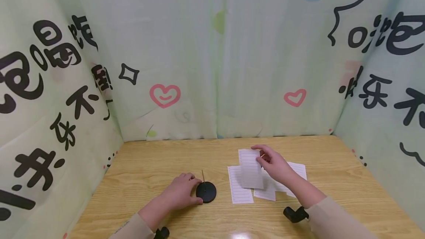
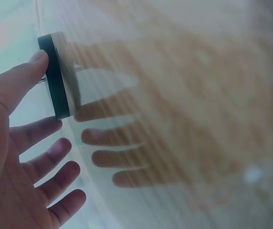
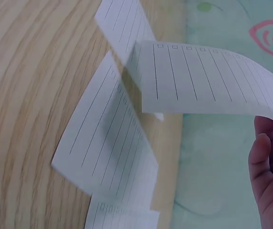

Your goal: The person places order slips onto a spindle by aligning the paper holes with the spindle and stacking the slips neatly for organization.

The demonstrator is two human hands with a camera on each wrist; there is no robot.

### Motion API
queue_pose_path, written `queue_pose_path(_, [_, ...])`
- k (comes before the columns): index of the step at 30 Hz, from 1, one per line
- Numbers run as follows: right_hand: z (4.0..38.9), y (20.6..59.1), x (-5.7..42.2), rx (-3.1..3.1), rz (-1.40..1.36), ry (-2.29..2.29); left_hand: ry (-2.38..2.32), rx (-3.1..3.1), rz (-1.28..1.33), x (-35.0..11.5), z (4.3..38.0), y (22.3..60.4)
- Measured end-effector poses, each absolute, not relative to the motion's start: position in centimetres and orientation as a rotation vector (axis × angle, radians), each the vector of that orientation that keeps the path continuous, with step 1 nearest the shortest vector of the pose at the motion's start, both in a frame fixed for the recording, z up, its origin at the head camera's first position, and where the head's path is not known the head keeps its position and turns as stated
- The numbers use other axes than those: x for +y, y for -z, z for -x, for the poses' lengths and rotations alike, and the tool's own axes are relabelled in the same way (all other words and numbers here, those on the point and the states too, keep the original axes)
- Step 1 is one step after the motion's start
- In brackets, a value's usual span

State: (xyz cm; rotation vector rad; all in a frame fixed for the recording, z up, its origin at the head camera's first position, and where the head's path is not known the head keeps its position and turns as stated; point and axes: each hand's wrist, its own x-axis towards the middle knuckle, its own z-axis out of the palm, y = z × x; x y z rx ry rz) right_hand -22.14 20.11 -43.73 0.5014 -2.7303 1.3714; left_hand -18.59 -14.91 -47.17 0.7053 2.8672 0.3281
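A bill spike with a round black base and a thin upright pin stands on the table. My left hand holds the base at its edge; in the left wrist view the thumb lies at one side of the base and the index fingertip at another. My right hand pinches a white lined paper slip by one end, with thumb and fingers. In the right wrist view this slip hangs over the others and bends near the fingers. Below it lie several more lined slips, partly overlapping.
The wood-grained table is glossy and reflects the left hand in the left wrist view. Printed pale green curtains enclose its back and both sides. The lying slips reach right, under the right forearm. A black wrist camera sits at the right cuff.
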Motion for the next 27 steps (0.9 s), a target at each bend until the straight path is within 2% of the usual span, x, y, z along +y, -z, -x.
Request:
queue_pose_path(16, [19.9,42.1,15.9,-2.662,-0.726,-1.523,-0.315,2.892,-0.702,-14.9,18.7,47.3])
queue_pose_path(27, [19.7,42.6,14.8,-2.651,-0.790,-1.538,-0.329,2.887,-0.726,-14.9,18.5,47.1])
